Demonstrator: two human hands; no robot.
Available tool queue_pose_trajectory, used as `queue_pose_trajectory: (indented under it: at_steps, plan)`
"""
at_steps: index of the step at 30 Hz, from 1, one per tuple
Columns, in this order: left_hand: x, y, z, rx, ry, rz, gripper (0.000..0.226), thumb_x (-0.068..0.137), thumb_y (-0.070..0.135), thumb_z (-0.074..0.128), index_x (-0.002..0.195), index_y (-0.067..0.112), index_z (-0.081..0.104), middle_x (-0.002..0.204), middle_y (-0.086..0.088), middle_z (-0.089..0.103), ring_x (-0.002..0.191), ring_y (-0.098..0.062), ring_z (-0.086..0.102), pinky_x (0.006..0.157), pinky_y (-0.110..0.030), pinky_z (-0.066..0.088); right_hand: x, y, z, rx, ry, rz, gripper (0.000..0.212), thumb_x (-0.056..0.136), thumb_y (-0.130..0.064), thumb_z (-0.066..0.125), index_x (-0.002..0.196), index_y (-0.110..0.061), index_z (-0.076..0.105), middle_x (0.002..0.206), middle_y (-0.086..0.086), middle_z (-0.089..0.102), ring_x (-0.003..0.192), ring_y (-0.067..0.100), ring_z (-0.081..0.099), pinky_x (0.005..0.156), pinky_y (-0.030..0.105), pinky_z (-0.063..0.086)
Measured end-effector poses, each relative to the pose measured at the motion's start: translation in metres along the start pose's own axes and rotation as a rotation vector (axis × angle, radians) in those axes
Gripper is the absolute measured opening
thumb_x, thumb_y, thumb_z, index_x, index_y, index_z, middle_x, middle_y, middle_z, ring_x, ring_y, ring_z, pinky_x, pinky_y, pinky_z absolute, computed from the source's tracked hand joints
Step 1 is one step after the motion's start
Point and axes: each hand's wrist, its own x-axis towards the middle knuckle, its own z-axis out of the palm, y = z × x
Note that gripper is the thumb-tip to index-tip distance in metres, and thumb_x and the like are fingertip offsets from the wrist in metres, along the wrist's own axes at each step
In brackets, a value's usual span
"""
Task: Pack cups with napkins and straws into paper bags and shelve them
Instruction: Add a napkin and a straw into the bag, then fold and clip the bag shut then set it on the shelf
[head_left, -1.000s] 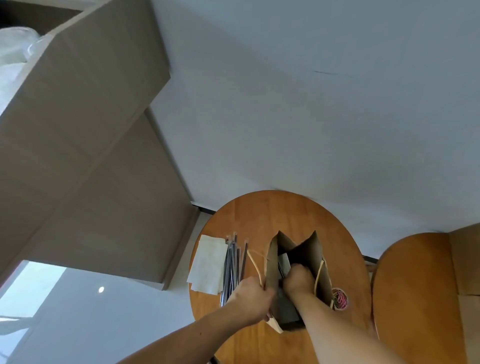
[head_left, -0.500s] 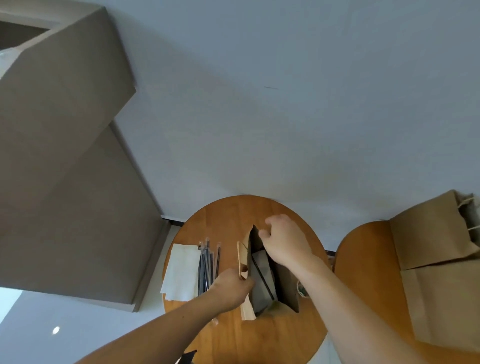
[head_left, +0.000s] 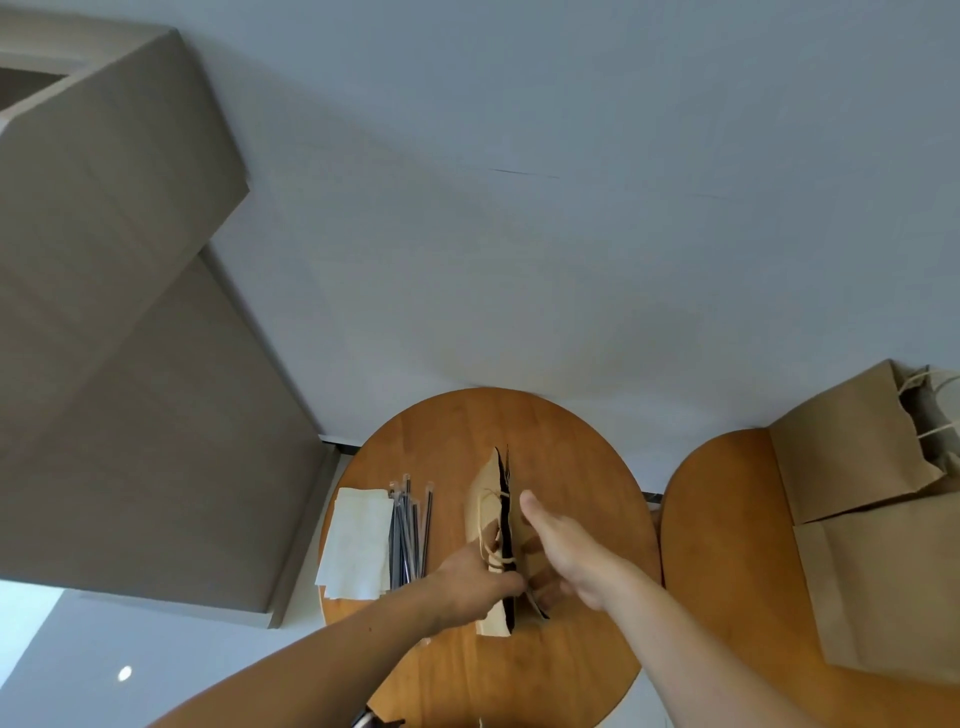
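Surface of paper bag (head_left: 485, 512): matt, creased brown paper. Round table (head_left: 571, 457): smooth wood, slight sheen. White napkins (head_left: 358, 540) matt paper; straws (head_left: 410, 530) in glossy plastic wrap.

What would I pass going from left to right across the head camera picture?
Grey cabinet → white napkins → black straws → paper bag → second wooden table → spare brown bags.
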Motion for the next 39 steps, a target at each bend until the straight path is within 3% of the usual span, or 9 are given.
queue_pose_trajectory:
  at_steps: [3,7,11,14,18,23,29,34,39]
  plan:
    - [0.0,0.004,0.006,-0.004,0.002,0.022,0.053,0.086,0.025,0.064,0.119,0.051,0.032,0.119,0.003,0.059,0.108,-0.023,0.061,0.082,-0.037,0.057,-0.003,-0.004,0.004,-0.03,-0.017,-0.084,0.068,0.092,-0.074,0.028,0.128,-0.027,0.062,0.137,-0.001,0.057,0.125,0.025,0.052,0.107,0.051,0.042]
    - [0.002,0.0,0.01,0.071,0.011,-0.102,0.049,0.084,0.049,0.065,0.124,0.037,0.039,0.122,-0.002,0.056,0.105,-0.031,0.065,0.078,-0.042,0.062,0.001,0.01,-0.002,0.004,0.0,-0.07,0.073,0.096,-0.067,0.028,0.153,-0.022,0.028,0.159,0.002,0.031,0.146,0.025,0.029,0.116,0.043,0.027]
    - [0.005,0.006,0.021,0.13,-0.048,-0.179,0.048,0.085,0.052,0.063,0.124,0.029,0.047,0.128,-0.012,0.06,0.096,-0.033,0.067,0.076,-0.041,0.062,0.002,0.022,0.001,0.112,-0.077,-0.017,0.077,0.09,-0.074,0.034,0.145,-0.023,0.045,0.146,0.004,0.051,0.134,0.028,0.047,0.109,0.053,0.04]
    - [0.01,0.011,0.027,0.16,-0.006,-0.173,0.055,0.074,0.052,0.063,0.119,0.021,0.053,0.103,-0.008,0.067,0.069,-0.026,0.066,0.058,-0.032,0.058,0.0,0.022,0.004,0.254,-0.109,-0.029,0.059,0.096,-0.065,0.036,0.125,-0.021,0.063,0.117,0.004,0.07,0.108,0.027,0.067,0.089,0.054,0.055]
    - [0.016,0.008,0.026,0.33,0.1,-0.134,0.015,0.092,0.029,0.052,0.081,0.018,0.056,0.074,0.0,0.057,0.069,-0.022,0.061,0.055,-0.027,0.048,-0.002,0.027,-0.002,0.24,-0.079,-0.061,0.056,0.098,-0.06,0.04,0.132,-0.019,0.058,0.12,0.004,0.067,0.104,0.026,0.068,0.091,0.047,0.056]
    - [0.02,-0.001,0.01,0.584,0.179,-0.078,0.024,0.099,0.024,0.044,0.106,0.011,0.063,0.087,-0.002,0.059,0.079,-0.019,0.064,0.068,-0.027,0.055,-0.008,0.023,-0.02,-0.285,0.235,-0.429,0.046,0.101,-0.04,0.049,0.143,-0.023,0.046,0.146,-0.006,0.048,0.13,0.009,0.047,0.11,0.027,0.037]
    - [0.016,0.008,-0.005,0.906,0.114,0.015,0.022,0.1,0.025,0.044,0.11,0.015,0.061,0.09,-0.003,0.062,0.078,-0.018,0.063,0.076,-0.032,0.06,0.013,0.03,-0.044,-0.95,0.447,-0.852,0.073,0.088,-0.024,0.07,0.151,-0.027,0.033,0.158,-0.007,0.026,0.15,0.016,0.013,0.122,0.041,0.023]
    - [0.008,0.016,-0.014,0.984,-0.051,0.082,0.022,0.101,0.022,0.039,0.08,0.021,0.047,0.071,0.001,0.048,0.072,-0.019,0.054,0.072,-0.035,0.05,0.024,0.041,-0.053,-1.138,0.532,-0.97,0.03,0.078,-0.026,0.078,0.107,-0.023,0.071,0.116,-0.011,0.067,0.132,0.016,0.047,0.116,0.052,0.027]
    - [0.005,0.02,-0.022,1.019,0.009,0.115,0.037,0.101,0.026,0.037,0.064,0.025,0.036,0.062,0.003,0.041,0.068,-0.019,0.049,0.064,-0.032,0.041,0.02,0.045,-0.054,-1.043,0.454,-0.854,0.015,0.089,-0.038,0.067,0.099,-0.026,0.07,0.091,-0.014,0.069,0.09,0.004,0.06,0.118,0.034,0.025]
